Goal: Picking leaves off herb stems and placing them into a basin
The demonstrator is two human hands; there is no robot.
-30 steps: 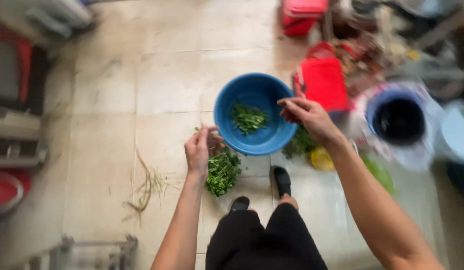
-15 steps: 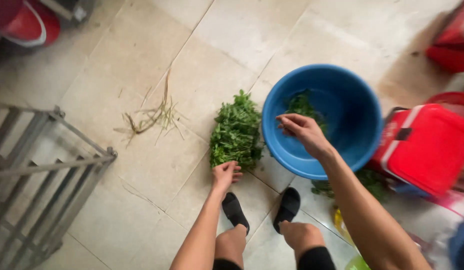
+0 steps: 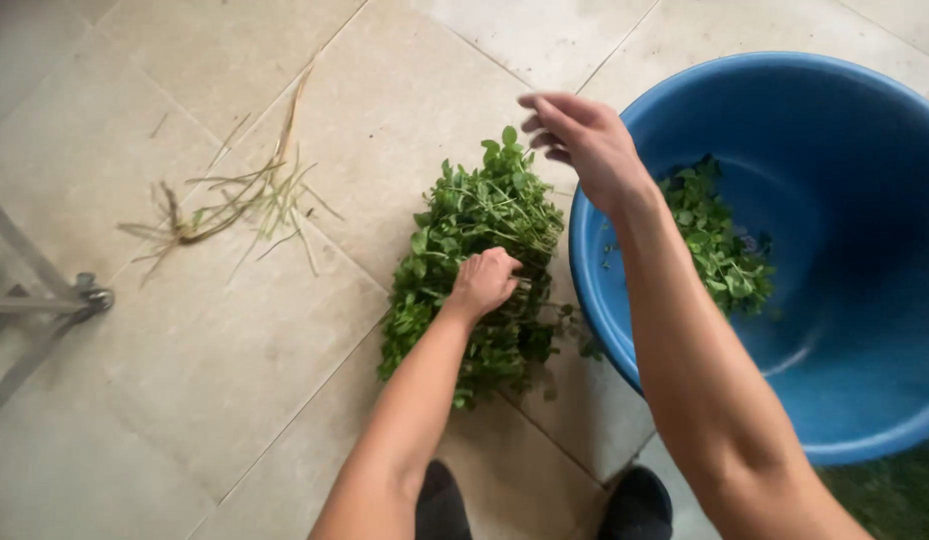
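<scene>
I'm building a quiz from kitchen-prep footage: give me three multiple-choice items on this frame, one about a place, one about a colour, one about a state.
1. Where does the big pile of greens lie?
A. on the tiled floor beside the tub
B. on a chair
C. inside a red box

2. What colour is the tub?
A. yellow
B. blue
C. white

3. What is the left hand doing?
A. hanging free in the air
B. resting on the tub's rim
C. closed on stems in the pile

Answers:
1 A, the pile rests on the floor tiles against the tub's left side.
2 B, its wall and rim are blue throughout.
3 C, its fingers are curled into the greens, while the right hand hovers open above the rim.
</scene>
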